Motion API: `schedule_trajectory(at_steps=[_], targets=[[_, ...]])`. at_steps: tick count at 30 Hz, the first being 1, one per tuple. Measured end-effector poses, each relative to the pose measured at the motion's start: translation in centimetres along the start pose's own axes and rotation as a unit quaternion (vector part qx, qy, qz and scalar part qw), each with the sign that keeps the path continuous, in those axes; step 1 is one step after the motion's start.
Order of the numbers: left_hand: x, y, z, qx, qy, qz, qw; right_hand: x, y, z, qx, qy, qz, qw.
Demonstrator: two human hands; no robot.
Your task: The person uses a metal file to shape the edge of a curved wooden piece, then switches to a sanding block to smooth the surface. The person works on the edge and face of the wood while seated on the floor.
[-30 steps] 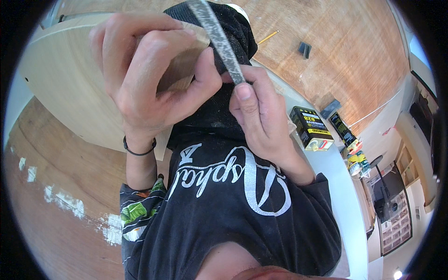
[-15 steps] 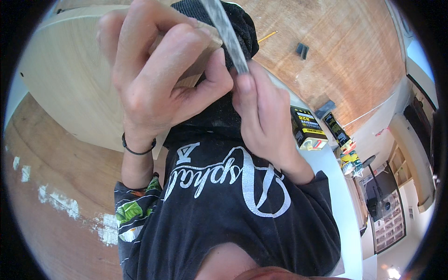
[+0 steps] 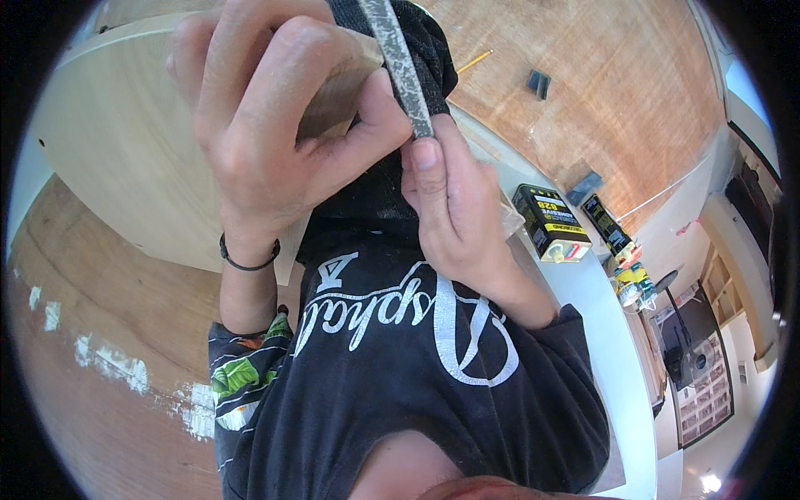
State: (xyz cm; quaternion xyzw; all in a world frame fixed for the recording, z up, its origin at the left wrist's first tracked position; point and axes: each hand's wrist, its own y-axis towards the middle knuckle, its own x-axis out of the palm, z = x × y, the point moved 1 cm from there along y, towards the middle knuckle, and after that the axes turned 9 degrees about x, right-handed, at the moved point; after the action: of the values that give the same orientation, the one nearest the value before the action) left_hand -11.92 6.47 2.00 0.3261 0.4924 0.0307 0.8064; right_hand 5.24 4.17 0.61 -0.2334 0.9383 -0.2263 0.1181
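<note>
My left hand (image 3: 275, 125) is closed around a wooden piece (image 3: 329, 108), its grain showing between curled fingers and thumb. Much of that piece is hidden by the hand. In my right hand (image 3: 454, 200) is a narrow sanding stick (image 3: 400, 71) with a worn, speckled grey face, gripped near its lower end with the thumb on top. The stick slants up and left, close beside the wooden piece; I cannot tell whether they touch. Behind my left hand stands a large pale wooden panel (image 3: 125, 133) with a curved edge.
To the right, a black and yellow adhesive can (image 3: 550, 221) stands on a white surface (image 3: 629, 400), with a second dark container (image 3: 606, 227) beyond it. A pencil (image 3: 475, 61), a small dark block (image 3: 538, 84) and a grey block (image 3: 583, 188) lie on the wooden board (image 3: 600, 67).
The sanding stick, blurred before, now appears sharp and has shifted slightly down and left with my right hand. A pale end now shows beside that hand. My left hand keeps its hold.
</note>
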Motion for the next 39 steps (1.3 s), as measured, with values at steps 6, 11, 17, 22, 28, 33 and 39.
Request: schedule_trajectory(at_steps=[6, 11, 17, 22, 28, 33, 39], targets=[[-0.1, 0.0, -0.1, -0.001, 0.002, -0.004, 1.0, -0.9, 2.8, -0.6, -0.063, -0.066, 0.003, 0.996], [-0.1, 0.0, 0.3, -0.029, 0.003, -0.009, 1.0, -1.2, 1.6, -0.1, 0.031, 0.023, 0.036, 0.999], [-0.1, 0.2, 0.6, -0.032, -0.004, -0.01, 0.999, -1.7, 0.1, 0.4, 0.002, -0.019, -0.026, 0.999], [-0.3, 0.3, 0.5, -0.021, 0.014, -0.012, 1.0, -2.2, 0.2, -0.2, -0.01, -0.047, -0.041, 0.998], [-0.2, 0.2, 0.5, -0.026, 0.008, -0.015, 1.0, -2.4, 0.2, -1.1, -0.024, -0.092, -0.036, 0.995], [-0.5, 0.2, 0.4, -0.001, 0.027, -0.031, 0.999, -1.6, 2.3, -1.5, -0.088, -0.1, -0.011, 0.991], [-0.6, 0.2, 0.1, -0.002, -0.011, 0.003, 1.0, -1.6, 3.4, -1.8, -0.086, -0.015, -0.001, 0.996]])
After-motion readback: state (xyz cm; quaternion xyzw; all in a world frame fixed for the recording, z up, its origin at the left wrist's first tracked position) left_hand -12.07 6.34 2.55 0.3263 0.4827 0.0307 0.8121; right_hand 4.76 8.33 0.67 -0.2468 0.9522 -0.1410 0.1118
